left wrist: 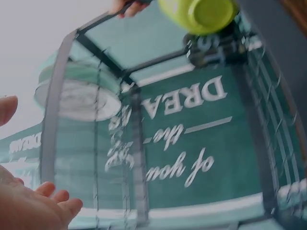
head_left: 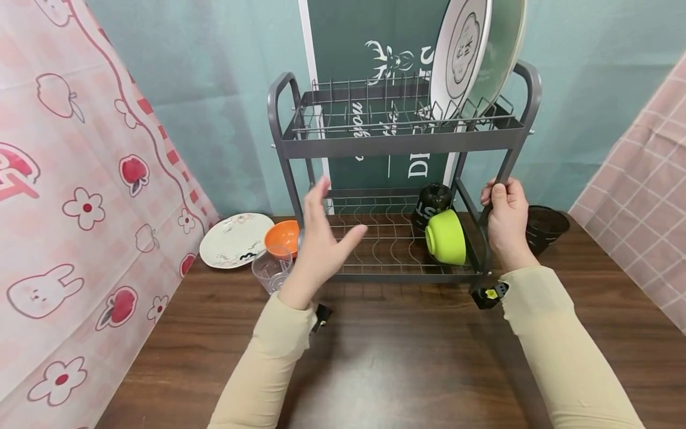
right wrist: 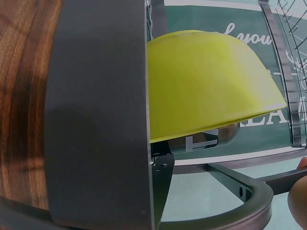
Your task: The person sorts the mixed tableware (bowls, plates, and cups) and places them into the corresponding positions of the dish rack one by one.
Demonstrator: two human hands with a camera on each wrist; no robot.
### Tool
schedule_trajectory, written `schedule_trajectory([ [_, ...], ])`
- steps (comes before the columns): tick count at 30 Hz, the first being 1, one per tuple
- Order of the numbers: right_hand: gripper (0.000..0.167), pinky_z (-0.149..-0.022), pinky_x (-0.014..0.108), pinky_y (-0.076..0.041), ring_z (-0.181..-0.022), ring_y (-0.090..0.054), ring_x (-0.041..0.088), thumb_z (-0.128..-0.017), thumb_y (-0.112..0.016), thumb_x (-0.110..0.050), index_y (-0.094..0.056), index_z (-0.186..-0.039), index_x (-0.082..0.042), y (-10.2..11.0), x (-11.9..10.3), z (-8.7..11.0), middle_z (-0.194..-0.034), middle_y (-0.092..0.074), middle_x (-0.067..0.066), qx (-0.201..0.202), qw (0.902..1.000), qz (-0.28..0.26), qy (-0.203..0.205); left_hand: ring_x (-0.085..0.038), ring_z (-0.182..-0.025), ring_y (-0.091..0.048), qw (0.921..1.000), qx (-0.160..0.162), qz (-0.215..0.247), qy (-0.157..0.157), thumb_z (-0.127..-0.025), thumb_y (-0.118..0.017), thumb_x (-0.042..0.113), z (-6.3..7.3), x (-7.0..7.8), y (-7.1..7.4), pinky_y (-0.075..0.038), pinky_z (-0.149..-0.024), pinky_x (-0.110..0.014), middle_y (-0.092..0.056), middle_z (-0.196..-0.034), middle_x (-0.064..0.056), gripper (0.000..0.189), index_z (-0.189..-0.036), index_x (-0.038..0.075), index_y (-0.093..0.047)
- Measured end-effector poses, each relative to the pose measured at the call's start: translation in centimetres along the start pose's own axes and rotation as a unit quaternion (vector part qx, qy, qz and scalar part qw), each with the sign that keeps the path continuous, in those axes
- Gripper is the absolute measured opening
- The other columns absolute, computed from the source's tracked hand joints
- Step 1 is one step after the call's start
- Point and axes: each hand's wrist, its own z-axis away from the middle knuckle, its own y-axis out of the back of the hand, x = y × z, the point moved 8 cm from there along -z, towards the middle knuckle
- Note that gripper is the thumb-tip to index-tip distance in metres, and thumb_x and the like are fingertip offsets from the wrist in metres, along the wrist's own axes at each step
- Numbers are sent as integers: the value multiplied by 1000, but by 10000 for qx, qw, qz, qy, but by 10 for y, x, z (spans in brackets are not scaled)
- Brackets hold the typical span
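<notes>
Fingers straight, thumb wide, on left hand (head_left: 324,238), near dark-grey two-tier metal rack (head_left: 402,143) on brown wooden table (head_left: 402,369); right hand (head_left: 506,217) gripping its right upright (head_left: 510,164). Lower tier (head_left: 402,278): lime-green round bowl (head_left: 449,237) on its side, black lettered cup (head_left: 435,196) behind. Upper tier (head_left: 332,148): white patterned plate (head_left: 460,53), pale-green plate (head_left: 504,53), both on edge.

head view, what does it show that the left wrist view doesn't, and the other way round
Only head: the orange bowl, flat plate, clear cup and the black cup outside the rack. Only left wrist: the full lettering "of you", which the rack's upper front bar partly covers in the head view. Both: the rack, green bowl, the black cup behind it, standing plates, left hand and right hand.
</notes>
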Motion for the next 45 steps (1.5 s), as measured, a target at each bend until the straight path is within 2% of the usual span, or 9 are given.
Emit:
schedule_trajectory([
  [4,9,-68,19,-38,-67,-46,12,-95,-48,-16,-53,-90,-10,1,0,-1,-71,-51,1,12,10000,-41,25,-18,-137,-22,9957,822,407,-116,-84,-65,29,0,-6,41,-21,-114,-39,-24,-145,-9,81,-145,10,-15],
  [8,9,-68,19,-38,-67,-46,12,-95,-47,-16,-53,-90,-11,0,1,-2,-70,-51,1,-10,10000,-70,34,-16,-134,-25,9815,1697,748,467,-83,-65,17,0,-34,86,-21,-113,-33,-27,-143,-6,75,-142,11,-19],
  [13,9,-67,19,-38,-67,-46,12,-96,-47,-15,-53,-89,-11,1,1,-3,-70,-51,2,-17,10000,-46,62,-15,-134,-25,9446,2707,812,1670,-82,-65,8,15,-81,136,-22,-112,-29,-27,-143,-3,72,-140,11,-23],
  [17,10,-67,19,-37,-67,-46,12,-96,-47,-16,-53,-90,-11,1,1,-3,-70,-51,1,-30,10000,-12,36,-12,-135,-24,9094,3055,1164,2570,-85,-62,11,32,-118,157,-21,-113,-27,-24,-146,-2,69,-140,15,-22],
  [23,10,-68,20,-36,-67,-46,11,-95,-47,-18,-53,-90,-12,1,-1,-4,-70,-51,0,-7,10000,-8,81,-10,-139,-21,8479,3062,1725,3970,-89,-56,20,57,-165,161,-19,-114,-22,-17,-152,-1,66,-143,18,-18],
  [28,10,-69,20,-36,-67,-46,11,-95,-47,-18,-53,-90,-12,0,-1,-3,-70,-51,0,-28,10000,19,48,-7,-140,-16,7970,3148,1967,4764,-91,-53,26,76,-194,163,-13,-114,-19,-12,-155,1,68,-146,19,-14],
  [35,9,-69,19,-36,-67,-46,10,-96,-47,-18,-52,-90,-13,0,3,-1,-70,-50,-1,-13,10000,76,-10,-5,-141,-2,7348,3566,2575,5163,-93,-48,23,99,-220,162,-6,-113,-15,5,-156,1,76,-148,17,4],
  [38,9,-68,19,-36,-67,-46,11,-96,-47,-18,-52,-90,-13,0,3,-1,-69,-50,-1,-18,10000,40,0,-3,-139,-9,7078,3737,3021,5178,-93,-47,21,104,-229,160,-9,-113,-15,4,-155,2,78,-147,16,10],
  [45,9,-68,19,-37,-67,-46,11,-96,-47,-17,-52,-90,-12,0,1,-1,-69,-50,0,5,10000,45,38,-13,-143,5,6684,2895,3424,5934,-96,-40,29,116,-242,142,2,-117,-32,10,-156,2,73,-148,21,10],
])
